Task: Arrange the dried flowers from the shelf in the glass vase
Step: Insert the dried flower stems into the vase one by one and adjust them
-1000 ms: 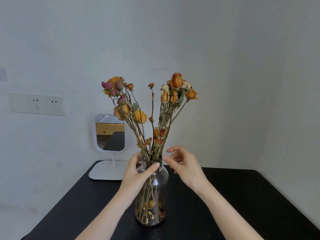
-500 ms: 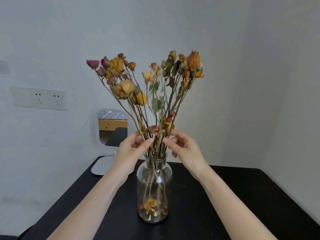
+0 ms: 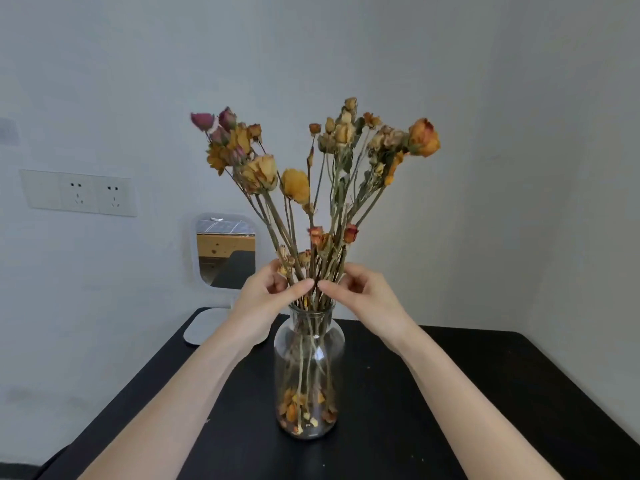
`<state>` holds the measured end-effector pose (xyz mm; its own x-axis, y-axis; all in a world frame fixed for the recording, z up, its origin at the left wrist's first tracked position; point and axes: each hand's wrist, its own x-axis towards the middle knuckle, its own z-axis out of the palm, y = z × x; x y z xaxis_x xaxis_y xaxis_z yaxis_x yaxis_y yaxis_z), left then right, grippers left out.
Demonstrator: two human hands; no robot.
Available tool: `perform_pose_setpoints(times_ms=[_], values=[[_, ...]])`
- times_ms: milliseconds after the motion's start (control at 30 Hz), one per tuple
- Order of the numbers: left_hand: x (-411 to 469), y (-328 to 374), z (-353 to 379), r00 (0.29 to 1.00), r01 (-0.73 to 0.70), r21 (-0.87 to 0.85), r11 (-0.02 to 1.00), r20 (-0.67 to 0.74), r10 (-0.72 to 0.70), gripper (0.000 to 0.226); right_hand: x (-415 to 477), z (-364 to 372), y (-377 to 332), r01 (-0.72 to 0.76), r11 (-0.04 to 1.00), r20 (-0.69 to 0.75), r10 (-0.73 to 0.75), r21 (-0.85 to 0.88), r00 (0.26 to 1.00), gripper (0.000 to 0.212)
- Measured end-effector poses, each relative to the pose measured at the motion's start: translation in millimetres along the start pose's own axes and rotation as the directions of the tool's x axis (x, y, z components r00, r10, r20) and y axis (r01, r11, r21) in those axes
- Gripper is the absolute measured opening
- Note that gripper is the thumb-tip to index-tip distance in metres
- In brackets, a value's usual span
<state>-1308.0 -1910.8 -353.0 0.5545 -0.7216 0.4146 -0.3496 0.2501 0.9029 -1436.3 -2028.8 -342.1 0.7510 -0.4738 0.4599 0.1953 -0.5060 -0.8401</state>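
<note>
Two hands gather dried flowers above a glass vase on a black table.

Both forearms come in from 6 o'clock, cut off by the lower edge. The left hand (image 3: pixel 266 299) and right hand (image 3: pixel 363 296) meet at centre, thumbs and fingers curled round the stems of the dried flowers (image 3: pixel 311 188) just above the vase mouth; the fingertips behind the stems are hidden. The glass vase (image 3: pixel 309 368) stands upright on the matte black table (image 3: pixel 485 393), with stems and loose petals inside. The blooms fan toward 12 o'clock. Farther back, at 9 o'clock, stands a white mirror (image 3: pixel 227 251), its base partly hidden by the left wrist. A double wall socket (image 3: pixel 79 194) sits on the pale wall (image 3: pixel 519 133).
</note>
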Motion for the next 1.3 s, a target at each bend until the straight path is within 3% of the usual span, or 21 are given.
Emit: perform_pose_setpoints(times_ms=[100, 167, 267, 333, 400, 533, 800, 1000, 1100, 1233, 1300], values=[[-6, -7, -3, 0.998, 0.055, 0.010, 0.998, 0.016, -0.056, 0.061, -4, -1, 9, -0.062, 0.998, -0.035, 0.063, 0.033, 0.997, 0.034], [-13, -21, -5, 0.989, 0.145, 0.071, 0.987, 0.002, -0.146, 0.071, -10, -2, 17, -0.165, 0.985, 0.000, 0.165, -0.051, 0.986, 0.049], [-26, -44, -6, 0.966, 0.230, 0.093, 0.969, 0.097, -0.239, 0.082, -17, 1, 29, -0.210, 0.952, 0.057, 0.227, -0.223, 0.972, 0.054], [-35, -57, -5, 0.944, 0.263, 0.100, 0.960, 0.179, -0.277, 0.078, -18, 6, 33, -0.189, 0.949, 0.089, 0.217, -0.252, 0.972, 0.056], [-43, -68, -3, 0.925, 0.292, 0.061, 0.954, 0.235, -0.298, 0.076, -17, 13, 34, -0.158, 0.964, 0.128, 0.188, -0.215, 0.974, 0.053], [-61, -92, 4, 0.896, 0.299, 0.089, 0.950, 0.315, -0.312, 0.106, -20, 25, 38, -0.156, 0.979, 0.093, 0.169, -0.128, 0.981, 0.042], [-59, -111, 22, 0.955, 0.259, 0.038, 0.965, 0.139, -0.262, 0.102, -20, 33, 56, -0.155, 0.986, -0.025, 0.154, -0.056, 0.988, 0.049], [-14, -100, 29, 0.958, 0.242, 0.033, 0.970, 0.152, -0.244, 0.098, 10, 9, 48, -0.110, 0.994, -0.064, 0.110, 0.007, 0.992, 0.046], [20, -97, 39, 0.946, 0.261, 0.042, 0.964, 0.189, -0.264, 0.114, 34, -5, 52, -0.096, 0.995, -0.151, 0.091, -0.022, 0.984, 0.043], [55, -110, 54, 0.937, 0.287, 0.046, 0.957, 0.197, -0.290, 0.120, 59, -19, 73, -0.154, 0.988, -0.192, 0.147, -0.018, 0.970, 0.049], [66, -121, 60, 0.929, 0.310, 0.039, 0.950, 0.200, -0.311, 0.122, 66, -24, 86, -0.174, 0.985, -0.196, 0.169, -0.010, 0.966, 0.041]])
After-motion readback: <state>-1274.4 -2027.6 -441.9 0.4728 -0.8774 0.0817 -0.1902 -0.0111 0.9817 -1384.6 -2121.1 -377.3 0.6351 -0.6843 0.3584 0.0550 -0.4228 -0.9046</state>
